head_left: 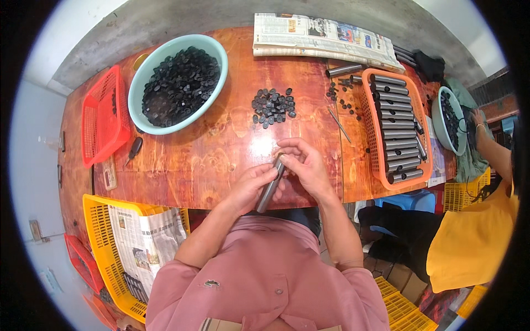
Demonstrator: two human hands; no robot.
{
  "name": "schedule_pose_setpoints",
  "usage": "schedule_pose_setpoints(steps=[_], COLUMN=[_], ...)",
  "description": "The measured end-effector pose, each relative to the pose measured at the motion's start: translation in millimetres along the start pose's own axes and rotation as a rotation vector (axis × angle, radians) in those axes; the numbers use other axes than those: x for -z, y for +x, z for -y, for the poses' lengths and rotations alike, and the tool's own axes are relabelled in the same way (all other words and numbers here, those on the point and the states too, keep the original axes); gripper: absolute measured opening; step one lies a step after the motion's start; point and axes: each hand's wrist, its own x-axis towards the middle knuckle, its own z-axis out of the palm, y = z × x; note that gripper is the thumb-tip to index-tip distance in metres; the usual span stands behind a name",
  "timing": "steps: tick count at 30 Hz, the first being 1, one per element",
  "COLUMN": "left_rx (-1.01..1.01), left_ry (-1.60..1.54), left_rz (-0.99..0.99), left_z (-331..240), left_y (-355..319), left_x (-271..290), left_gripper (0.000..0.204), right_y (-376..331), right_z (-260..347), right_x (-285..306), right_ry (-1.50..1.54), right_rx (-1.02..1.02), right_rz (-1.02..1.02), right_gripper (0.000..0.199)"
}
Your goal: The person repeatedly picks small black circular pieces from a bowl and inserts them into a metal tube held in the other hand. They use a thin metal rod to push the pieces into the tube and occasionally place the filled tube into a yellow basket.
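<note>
Just over the table's near edge, both of my hands are on one dark grey metal tube [267, 197], which slants with its lower end toward me. My left hand [249, 188] is closed around its side. At the tube's upper end, my right hand [307, 170] pinches with thumb and fingers. Whether a small part sits under the right thumb is hidden. Beyond the hands lies a loose pile of small black oval pieces [271, 105]. An orange basket [408, 183] to the right holds a stack of similar tubes [398, 124].
A pale blue bowl [222, 77] of black pieces stands far left, beside a red basket [88, 146] and a black-handled tool [134, 148]. Folded newspapers [326, 38] lie at the back. A yellow crate [95, 237] is lower left. A co-worker in yellow [469, 237] reaches toward another bowl [439, 124].
</note>
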Motion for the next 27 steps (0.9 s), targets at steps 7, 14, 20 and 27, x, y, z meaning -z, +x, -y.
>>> schedule_pose_setpoints(steps=[7,14,20,27], left_rx=[0.001,-0.129,-0.151,-0.136], left_ry=[0.033,-0.082,-0.127,-0.094], left_rz=[-0.066,-0.171,-0.159,-0.156], left_z=[-1.4,1.4,2.1,0.2], left_y=[0.9,8.1,10.3,8.9], left_x=[-2.3,0.5,1.3,3.0], left_gripper=[0.029,0.028,0.028,0.029], right_y=[2.2,-12.7,-10.3,-7.3], right_z=[-3.1,7.0,1.0,5.5], right_x=[-0.6,-17.2,-23.5,-16.4], right_ry=[-0.113,-0.742,-0.845,-0.986], right_rx=[0.025,0.397,0.454,0.526], right_rz=[-0.058,-0.122,-0.175,-0.082], right_gripper=[0.027,0.03,0.026,0.022])
